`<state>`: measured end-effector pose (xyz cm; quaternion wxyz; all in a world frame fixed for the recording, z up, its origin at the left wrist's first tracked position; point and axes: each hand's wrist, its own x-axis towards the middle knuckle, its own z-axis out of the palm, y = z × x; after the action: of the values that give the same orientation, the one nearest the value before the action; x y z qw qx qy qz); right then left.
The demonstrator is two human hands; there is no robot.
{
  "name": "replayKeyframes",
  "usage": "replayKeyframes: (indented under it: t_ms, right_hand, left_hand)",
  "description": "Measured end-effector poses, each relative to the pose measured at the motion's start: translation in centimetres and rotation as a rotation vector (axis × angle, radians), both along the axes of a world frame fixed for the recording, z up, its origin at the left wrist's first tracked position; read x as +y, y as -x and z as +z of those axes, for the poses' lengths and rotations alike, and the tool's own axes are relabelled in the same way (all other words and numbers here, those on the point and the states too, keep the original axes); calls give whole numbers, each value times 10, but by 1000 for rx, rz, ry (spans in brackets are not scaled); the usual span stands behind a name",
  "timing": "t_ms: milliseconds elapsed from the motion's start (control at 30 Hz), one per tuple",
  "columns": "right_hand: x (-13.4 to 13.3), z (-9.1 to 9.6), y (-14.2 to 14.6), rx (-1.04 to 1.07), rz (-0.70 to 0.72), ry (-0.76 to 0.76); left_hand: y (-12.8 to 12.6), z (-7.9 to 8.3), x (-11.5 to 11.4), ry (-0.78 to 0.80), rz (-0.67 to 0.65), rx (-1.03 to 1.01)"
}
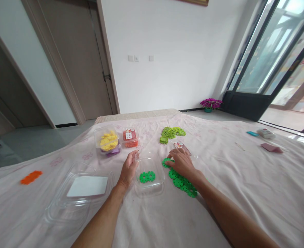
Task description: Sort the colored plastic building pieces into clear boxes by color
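Observation:
My left hand [129, 168] grips the left side of a clear plastic box [158, 168], its thumb and fingers at the rim. Two green snowflake discs [147, 177] lie inside that box. To the right, my right hand [182, 162] reaches over a heap of green snowflake discs [181, 182] on the cloth. Its thumb and fingers are bent around one green disc [165, 162] at the heap's far left end. Just beyond the right hand lies a clear lid with a printed label [182, 147], partly covered by the fingers.
Lime-green pieces [171, 132] lie further back. A box of yellow pieces [108, 140] and a labelled box of red pieces [130, 137] stand at back left. Clear lids [59, 198] and orange pieces [31, 177] rest on the left. A pink item [271, 148] sits far right.

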<state>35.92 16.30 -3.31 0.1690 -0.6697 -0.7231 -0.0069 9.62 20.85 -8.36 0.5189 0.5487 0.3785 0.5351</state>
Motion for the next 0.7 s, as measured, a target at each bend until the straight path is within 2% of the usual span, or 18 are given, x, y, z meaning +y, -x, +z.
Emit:
replayKeyframes:
  t_ms: [167, 267, 400, 467, 533, 600, 700]
  right_hand:
    - [-1, 6, 1, 159, -56, -16]
    - [1, 7, 9, 404, -67, -94]
    - [2, 11, 28, 902, 62, -78]
    - [1, 13, 33, 985, 154, -41]
    - [3, 15, 28, 895, 177, -29]
    - [4, 18, 14, 695, 151, -10]
    - [2, 26, -10, 348, 162, 102]
  left_hand:
    - [0, -1, 1, -10, 15, 15]
    - [0, -2, 0, -17, 17, 29]
    - [0, 0, -1, -19, 16, 35]
    - [0, 1, -2, -19, 14, 29]
    - [0, 1, -2, -19, 13, 22]
    - [0, 0, -1, -14, 14, 20]
    - [0, -1, 0, -13, 14, 19]
